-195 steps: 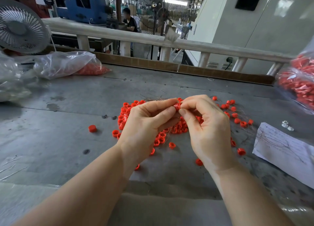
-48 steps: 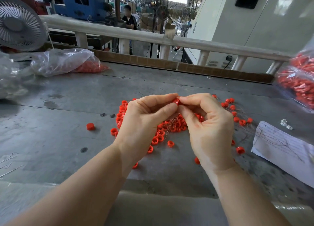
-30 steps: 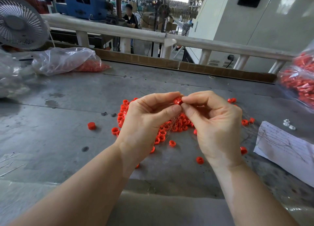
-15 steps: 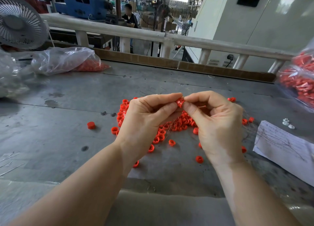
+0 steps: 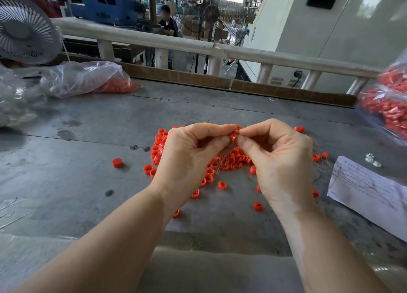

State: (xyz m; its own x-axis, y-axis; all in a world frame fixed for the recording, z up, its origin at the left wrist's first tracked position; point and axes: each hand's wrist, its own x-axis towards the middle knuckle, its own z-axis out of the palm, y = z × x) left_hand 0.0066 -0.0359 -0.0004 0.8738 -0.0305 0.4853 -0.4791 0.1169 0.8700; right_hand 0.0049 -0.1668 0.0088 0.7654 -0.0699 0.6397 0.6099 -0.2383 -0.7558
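Just above frame centre, the left hand (image 5: 189, 160) and right hand (image 5: 279, 160) are both pinching one small red cap (image 5: 234, 136) between fingertips. So shallow a hold is risking a slip, the cap dropping into the loose red caps (image 5: 233, 160) lying directly below.

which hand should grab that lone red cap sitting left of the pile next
Probably left. The lone cap lies out past the left hand; the right hand would have to cross the pile. Both hands pinch one red ring, so one must let go first.
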